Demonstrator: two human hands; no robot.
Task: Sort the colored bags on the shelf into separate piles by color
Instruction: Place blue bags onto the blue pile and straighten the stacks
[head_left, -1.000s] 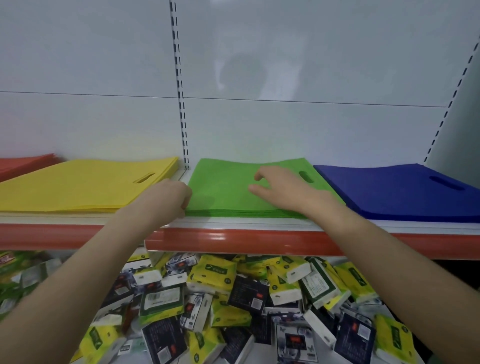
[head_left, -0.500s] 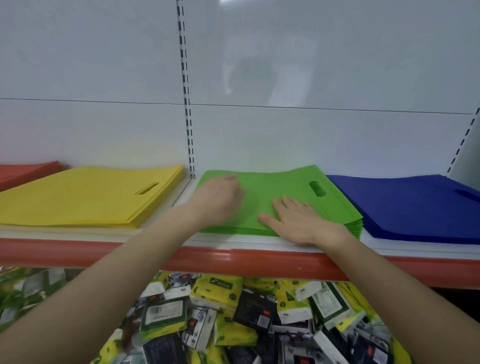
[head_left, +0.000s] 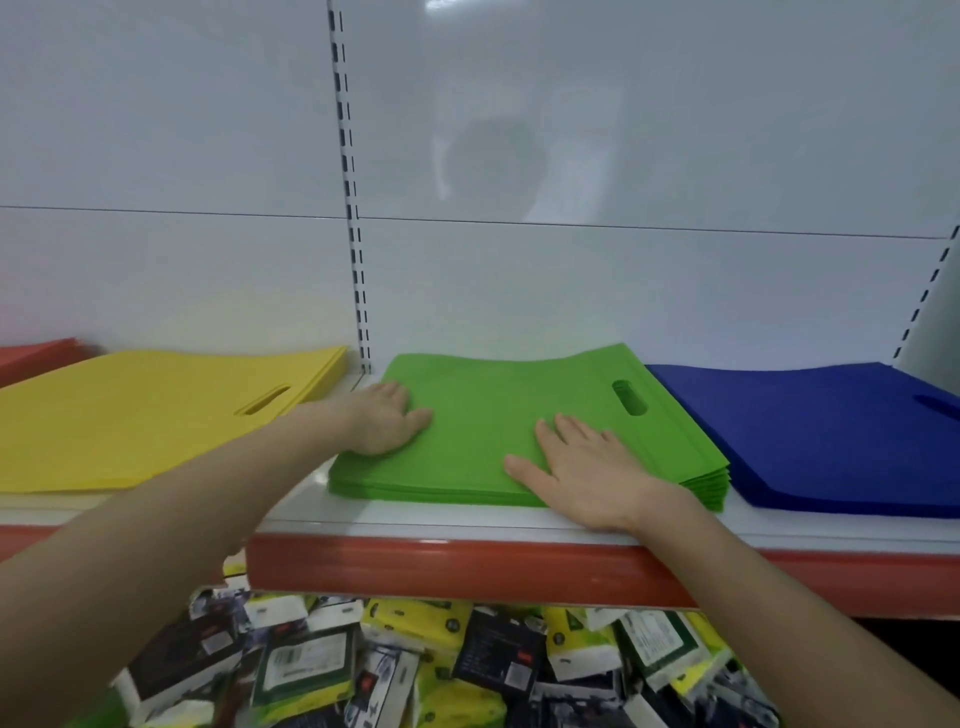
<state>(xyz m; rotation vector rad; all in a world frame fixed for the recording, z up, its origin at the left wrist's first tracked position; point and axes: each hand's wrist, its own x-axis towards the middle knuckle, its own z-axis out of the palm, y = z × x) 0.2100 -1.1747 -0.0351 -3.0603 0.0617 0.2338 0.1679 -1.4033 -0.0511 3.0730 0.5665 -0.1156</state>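
Fingers (head_left: 397, 397) of left hand (head_left: 382, 423) now flat on green pile (head_left: 498, 415)

A jumble of packs (head_left: 415, 670), yellow, green, black and white, fills the view at 6 o'clock, heaped at all angles. A glossy white back panel (head_left: 156, 130) spans 12 o'clock, crossed by a thin level seam (head_left: 675, 227) and showing a dim dark reflection near its middle. One slotted upright (head_left: 350, 208) runs down it at 11 o'clock; a second upright (head_left: 930, 291) slants at 3 o'clock.
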